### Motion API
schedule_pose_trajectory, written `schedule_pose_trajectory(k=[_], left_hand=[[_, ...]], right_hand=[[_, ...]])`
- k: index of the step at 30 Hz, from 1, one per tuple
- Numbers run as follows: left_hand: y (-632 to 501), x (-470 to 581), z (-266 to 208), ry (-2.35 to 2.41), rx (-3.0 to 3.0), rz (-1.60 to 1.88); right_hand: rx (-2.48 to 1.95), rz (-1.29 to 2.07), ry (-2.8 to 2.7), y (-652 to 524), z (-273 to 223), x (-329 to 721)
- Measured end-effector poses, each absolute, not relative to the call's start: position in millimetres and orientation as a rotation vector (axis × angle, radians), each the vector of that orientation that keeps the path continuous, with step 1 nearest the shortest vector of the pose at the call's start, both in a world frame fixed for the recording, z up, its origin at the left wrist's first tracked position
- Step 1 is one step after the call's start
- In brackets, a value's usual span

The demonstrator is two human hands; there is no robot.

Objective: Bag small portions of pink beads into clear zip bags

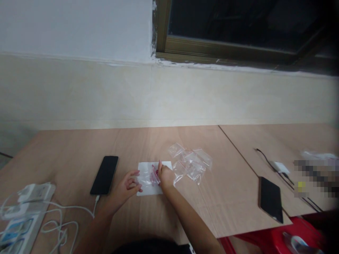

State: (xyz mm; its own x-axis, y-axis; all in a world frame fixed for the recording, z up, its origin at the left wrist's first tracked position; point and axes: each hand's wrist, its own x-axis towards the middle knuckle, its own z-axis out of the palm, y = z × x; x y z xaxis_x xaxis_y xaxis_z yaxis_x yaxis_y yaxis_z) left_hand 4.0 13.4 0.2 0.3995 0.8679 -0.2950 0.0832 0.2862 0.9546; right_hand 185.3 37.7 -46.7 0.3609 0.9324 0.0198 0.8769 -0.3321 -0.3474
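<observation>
A white sheet (pixel 147 190) lies flat on the wooden table (pixel 66 151) in front of me. On it rests a small clear plastic bag with a red zip strip (pixel 151 176). My left hand (pixel 126 187) touches the sheet's left edge with its fingers spread. My right hand (pixel 165 175) presses on the bag's right side, fingers curled over the red strip. Just right of that hand lies a loose heap of several more small clear zip bags (pixel 192 162).
A black phone (pixel 105 175) lies left of the sheet with a white cable running to a white power strip (pixel 23 211). A second table (pixel 286 141) at the right holds a dark tablet (pixel 270 199), a white charger (pixel 280 167) and black cables. Red plastic stool (pixel 275 236) below.
</observation>
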Motion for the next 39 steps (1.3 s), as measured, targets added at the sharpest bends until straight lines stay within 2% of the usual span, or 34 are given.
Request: schedule_pose_trajectory(k=[8, 10, 14, 16, 27, 33, 39], left_hand=[[19, 15, 7, 1.041, 1.085, 0.774], [17, 23, 7, 1.055, 1.074, 0.802], [8, 38, 8, 1.12, 1.081, 0.85], [3, 39, 9, 1.106, 1.124, 0.831], [34, 32, 31, 1.038, 1.542, 0.505], [30, 42, 50, 1.003, 1.528, 0.582], [19, 39, 49, 0.889, 1.535, 0.439]], right_hand=[[-1.952, 0.377, -1.268, 28, -20, 199], [-1.803, 0.555, -1.099, 21, -11, 200], [-1.556, 1.114, -0.862, 12, -6, 194], [-1.468, 1.247, -0.813, 9, -5, 195], [-1.455, 1.043, -1.266, -7, 32, 209], [-1.271, 1.314, -0.981, -14, 35, 208], [-1.233, 1.321, -0.9, -20, 33, 208]])
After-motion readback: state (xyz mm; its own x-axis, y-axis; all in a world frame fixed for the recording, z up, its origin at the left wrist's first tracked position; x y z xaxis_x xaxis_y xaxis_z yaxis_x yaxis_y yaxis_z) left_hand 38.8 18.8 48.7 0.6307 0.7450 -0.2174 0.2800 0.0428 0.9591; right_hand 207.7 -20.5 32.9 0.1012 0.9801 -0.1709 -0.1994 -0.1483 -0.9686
